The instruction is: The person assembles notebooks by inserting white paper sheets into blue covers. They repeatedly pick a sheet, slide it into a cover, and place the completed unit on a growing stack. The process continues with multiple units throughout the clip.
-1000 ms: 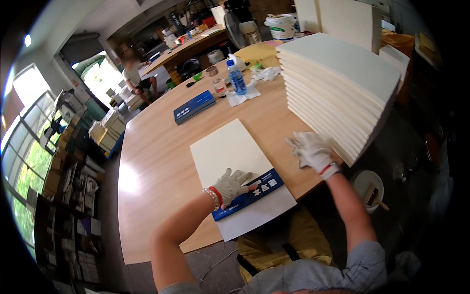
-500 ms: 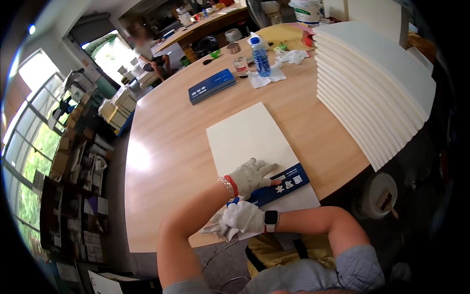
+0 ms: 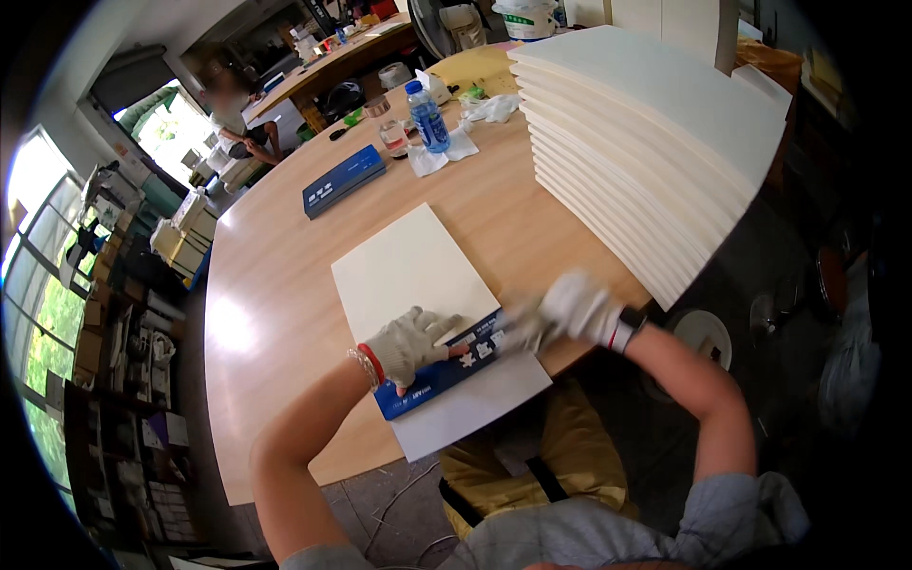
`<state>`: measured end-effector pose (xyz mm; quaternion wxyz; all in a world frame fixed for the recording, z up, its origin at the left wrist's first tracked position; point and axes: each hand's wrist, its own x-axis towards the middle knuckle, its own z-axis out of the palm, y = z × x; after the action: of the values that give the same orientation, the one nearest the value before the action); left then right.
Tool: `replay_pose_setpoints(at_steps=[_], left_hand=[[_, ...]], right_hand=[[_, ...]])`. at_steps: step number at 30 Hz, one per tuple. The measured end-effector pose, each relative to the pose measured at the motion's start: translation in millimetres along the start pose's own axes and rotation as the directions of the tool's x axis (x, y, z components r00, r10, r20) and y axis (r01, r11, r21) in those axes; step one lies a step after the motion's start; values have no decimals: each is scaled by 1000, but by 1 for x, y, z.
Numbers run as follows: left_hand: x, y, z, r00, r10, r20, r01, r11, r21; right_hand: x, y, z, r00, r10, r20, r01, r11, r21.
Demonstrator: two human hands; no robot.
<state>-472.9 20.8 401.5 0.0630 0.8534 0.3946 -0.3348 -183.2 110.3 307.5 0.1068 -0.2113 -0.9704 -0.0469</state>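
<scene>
A cream sheet or pad (image 3: 408,261) lies on the table in front of me, with a dark blue strip with white printing (image 3: 427,382) across its near part. My left hand (image 3: 410,347), in a pale knitted glove with bare fingertips showing, rests on the strip's left half, fingers spread. At the strip's right end is my right hand (image 3: 581,309), gloved too and smeared by motion. It grips a crumpled greyish-white cloth (image 3: 524,326), which may be a spare glove; blur hides its exact kind. Nearest me, a white part of the sheet (image 3: 475,404) reaches past the table's edge.
To the right stands a tall stack of thick white boards (image 3: 636,161). Farther back are a stack of blue strips (image 3: 344,180), a blue-capped bottle (image 3: 427,119), a clear jar (image 3: 388,131) and crumpled tissue (image 3: 490,108). A white bucket (image 3: 701,340) sits below the table's right edge.
My right hand has swept with the cloth from the strip's left end to its right end. My left hand stays on the strip. The whole view has shifted.
</scene>
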Motion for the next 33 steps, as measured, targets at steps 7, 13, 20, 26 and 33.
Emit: replay_pose_setpoints(at_steps=[7,13,20,26,33], left_hand=[[-37,29,61,912,-328,-248,324,944,-59],[-40,128,112,893,-439,99,-304,-751,-586],[2,106,127,872,-433,229,-490,-766,416],[-82,105,185,686,-633,359,-700,-708,88],[-205,147,332,177,-779,601,-667,-544,-509]], right_hand=[[51,-28,12,831,463,-309,-391,881,268],[96,-32,44,761,577,296,-612,485,625],[131,-19,36,813,166,558,-510,-257,821],[185,-71,66,843,158,514,-512,-59,857],[254,-255,60,887,4,461,-446,263,856]])
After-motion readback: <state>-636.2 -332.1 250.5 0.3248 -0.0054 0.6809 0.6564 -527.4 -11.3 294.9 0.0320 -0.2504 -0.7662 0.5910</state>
